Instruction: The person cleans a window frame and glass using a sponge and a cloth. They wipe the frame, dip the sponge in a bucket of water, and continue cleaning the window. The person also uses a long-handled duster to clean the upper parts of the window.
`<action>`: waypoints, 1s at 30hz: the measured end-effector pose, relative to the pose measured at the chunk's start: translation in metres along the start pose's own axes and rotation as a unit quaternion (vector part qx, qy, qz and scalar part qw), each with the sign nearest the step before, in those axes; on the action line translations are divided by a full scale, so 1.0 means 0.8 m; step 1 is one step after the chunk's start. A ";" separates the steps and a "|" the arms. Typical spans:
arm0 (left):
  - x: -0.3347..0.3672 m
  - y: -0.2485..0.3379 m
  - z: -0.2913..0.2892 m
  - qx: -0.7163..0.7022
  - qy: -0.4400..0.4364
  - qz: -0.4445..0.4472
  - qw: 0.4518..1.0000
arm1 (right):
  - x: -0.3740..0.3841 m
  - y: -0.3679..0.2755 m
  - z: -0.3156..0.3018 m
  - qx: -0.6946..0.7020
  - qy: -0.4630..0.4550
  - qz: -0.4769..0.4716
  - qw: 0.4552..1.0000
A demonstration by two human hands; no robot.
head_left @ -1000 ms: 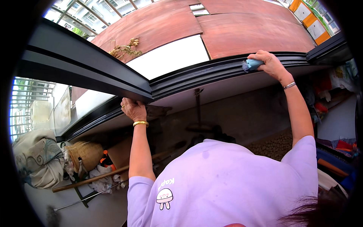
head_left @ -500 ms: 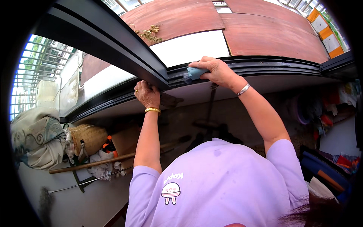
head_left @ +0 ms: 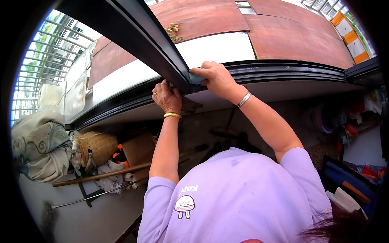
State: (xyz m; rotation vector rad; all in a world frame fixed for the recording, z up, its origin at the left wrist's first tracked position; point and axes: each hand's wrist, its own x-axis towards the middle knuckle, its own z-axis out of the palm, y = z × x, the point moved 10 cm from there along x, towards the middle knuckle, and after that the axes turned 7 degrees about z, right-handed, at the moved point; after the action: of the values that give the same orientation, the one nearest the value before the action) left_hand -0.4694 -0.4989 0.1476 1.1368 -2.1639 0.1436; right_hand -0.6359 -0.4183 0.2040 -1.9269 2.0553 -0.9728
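My right hand [head_left: 219, 79] grips a small blue-grey brush [head_left: 196, 78], held down in the black window track [head_left: 283, 69]. The brush's tip is hidden where it meets the foot of the dark upright window sash [head_left: 162, 44]. On the sash's other side, my left hand [head_left: 167, 97] is closed round its lower end, fingertips partly hidden behind the frame. A dark grey patch [head_left: 190, 106], perhaps a cloth, shows below the sash; I cannot make out what it is.
Reddish-brown boards [head_left: 296, 40] and a white panel [head_left: 219, 46] lie beyond the track. At left are a draped patterned cloth [head_left: 40, 146], a woven basket [head_left: 97, 146] and a wooden pole [head_left: 101, 175]. Bundled items [head_left: 352, 182] sit at right.
My right hand has moved left along the track, bringing the brush against the sash. The sash and my left hand have shifted slightly right in view.
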 end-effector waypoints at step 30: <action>-0.020 -0.048 0.025 0.031 -0.068 -0.016 0.997 | -0.303 0.522 -0.474 -0.078 0.063 0.392 0.915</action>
State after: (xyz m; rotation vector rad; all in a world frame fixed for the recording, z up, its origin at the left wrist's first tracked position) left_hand -0.4439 -0.5194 0.1146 1.2492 -2.2735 0.1232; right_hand -1.1472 -0.0783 0.1932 -0.8999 2.6838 -0.7453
